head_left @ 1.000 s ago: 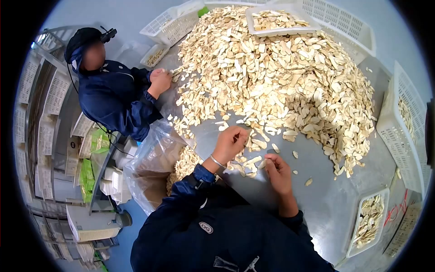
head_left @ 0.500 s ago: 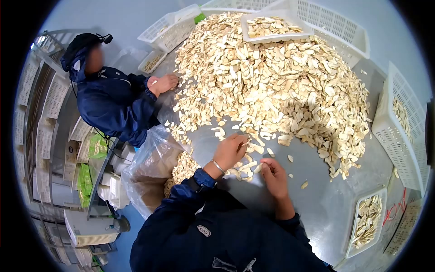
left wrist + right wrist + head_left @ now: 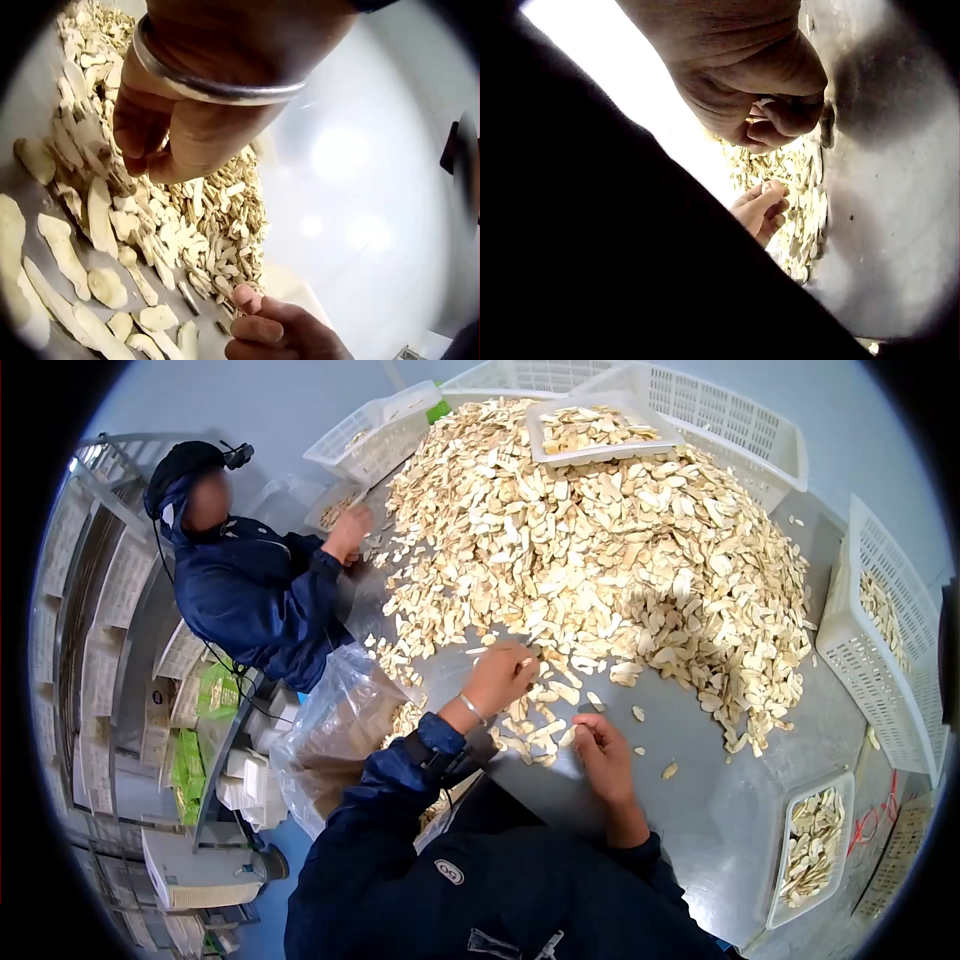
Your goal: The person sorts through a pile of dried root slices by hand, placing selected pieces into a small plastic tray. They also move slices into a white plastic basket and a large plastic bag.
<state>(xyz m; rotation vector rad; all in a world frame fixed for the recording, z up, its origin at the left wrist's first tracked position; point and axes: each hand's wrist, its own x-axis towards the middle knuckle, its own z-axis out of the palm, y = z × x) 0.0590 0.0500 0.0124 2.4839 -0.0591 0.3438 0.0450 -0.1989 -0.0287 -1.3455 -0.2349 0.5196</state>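
Observation:
Pale dried slices lie in a big heap on the metal table, with loose ones between the two hands. My left hand, a bangle at its wrist, is at the heap's near edge; its fingers are bent together over slices in the left wrist view. A pale bit shows at its fingertips in the right wrist view. Right of the loose slices, my right hand has its thumb and fingers curled round a slice, a white part of which shows between them. The hand partly hides it.
A tray of slices stands at the right, near a white basket. Another tray rests on the heap's far side. At the left are a plastic-lined bag and another person with hands near a small tray.
My left hand has shifted slightly forward, uncovering more loose slices beside it. My right hand is nearly still. The other person's hand has moved towards the small tray. The head view has shifted slightly.

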